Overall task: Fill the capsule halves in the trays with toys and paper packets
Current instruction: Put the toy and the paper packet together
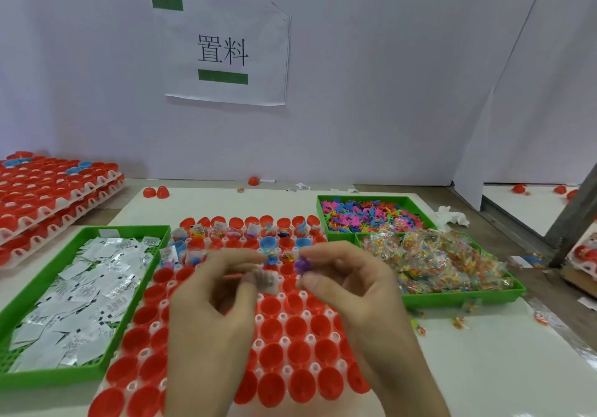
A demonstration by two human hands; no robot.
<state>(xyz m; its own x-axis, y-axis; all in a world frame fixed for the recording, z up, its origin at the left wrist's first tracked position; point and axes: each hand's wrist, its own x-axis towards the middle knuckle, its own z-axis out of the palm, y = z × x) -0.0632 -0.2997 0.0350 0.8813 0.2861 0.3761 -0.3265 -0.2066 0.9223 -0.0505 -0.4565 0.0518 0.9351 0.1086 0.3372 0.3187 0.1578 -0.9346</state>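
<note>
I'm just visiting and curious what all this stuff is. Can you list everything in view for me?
Capsule tray: one, white, centre, holding red capsule halves and a few blue halves; far rows filled.
Paper packets: many, white, left green tray.
Small toys: many, mixed colours, back green tray.
Clear bags: many, multicoloured contents, right green tray.
Stacked trays: red halves, far left.
Sign: one, white, wall.
Left hand: pinches a paper packet.
Right hand: pinches a purple toy.
</note>
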